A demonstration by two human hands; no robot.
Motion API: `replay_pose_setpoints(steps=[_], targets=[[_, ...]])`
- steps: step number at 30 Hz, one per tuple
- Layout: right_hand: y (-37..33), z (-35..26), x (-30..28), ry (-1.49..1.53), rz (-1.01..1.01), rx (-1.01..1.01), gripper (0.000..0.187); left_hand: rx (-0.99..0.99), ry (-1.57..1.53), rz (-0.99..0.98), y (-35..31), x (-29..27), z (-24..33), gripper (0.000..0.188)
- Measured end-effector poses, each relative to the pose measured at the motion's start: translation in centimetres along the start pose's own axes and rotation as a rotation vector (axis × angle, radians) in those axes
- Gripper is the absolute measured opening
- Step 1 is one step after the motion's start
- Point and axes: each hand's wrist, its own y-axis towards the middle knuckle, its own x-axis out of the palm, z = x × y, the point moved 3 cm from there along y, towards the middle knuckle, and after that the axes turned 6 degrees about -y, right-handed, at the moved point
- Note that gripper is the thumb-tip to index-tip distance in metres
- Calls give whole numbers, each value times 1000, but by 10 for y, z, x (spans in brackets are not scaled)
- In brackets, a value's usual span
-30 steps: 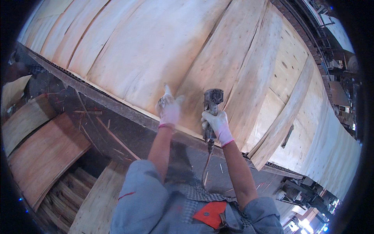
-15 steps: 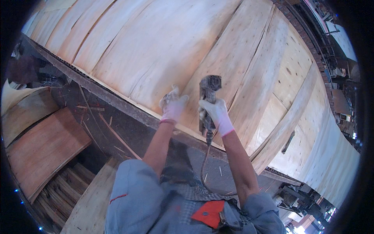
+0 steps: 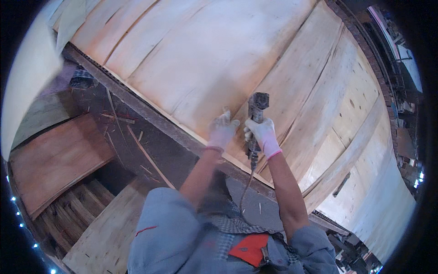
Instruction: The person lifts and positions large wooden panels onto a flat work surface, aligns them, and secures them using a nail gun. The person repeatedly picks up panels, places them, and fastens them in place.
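Pale wood veneer sheets (image 3: 205, 55) lie side by side over a long work surface, with dark gaps between strips. My right hand (image 3: 262, 132), in a white glove with a pink cuff, is wrapped round a dark, dusty power tool (image 3: 258, 102). The tool stands upright in the picture, with a cord or hose (image 3: 246, 192) running from its lower end towards my body. My left hand (image 3: 222, 129), gloved alike and slightly blurred, is over the near edge of the veneer, left of the tool. Its thumb and a finger stick out apart, and no held thing shows.
The surface's dark edge (image 3: 150, 119) runs diagonally before me. Below left are a reddish board (image 3: 59, 160), stacked sheets (image 3: 75, 212) and wood offcuts (image 3: 148, 157). A pale sheet (image 3: 29, 77) rises at far left, near checked cloth (image 3: 84, 78). A short dark bar (image 3: 341, 185) lies on the right.
The view has shifted, so the surface appears further right. My left hand has come closer to the tool in my right hand. The pale sheet at far left now fills more of the view.
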Motion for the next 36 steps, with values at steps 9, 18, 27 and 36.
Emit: replay_pose_setpoints(steps=[9, 18, 27, 36], targets=[[-11, 0, -13, -82, -139, -18, 16, -11, -182, 106, -15, -25, 22, 65], [-16, 28, 15, -100, -28, -20, 18, -204, -264, 14, -55, -56, 8, 59], [-39, 25, 20, -48, -84, 31, 28, 172, 272, 460, -57, -84, -55, 101], [-80, 48, 47, -215, -62, -16, 32, 285, 401, 255, -71, -50, -41, 109]])
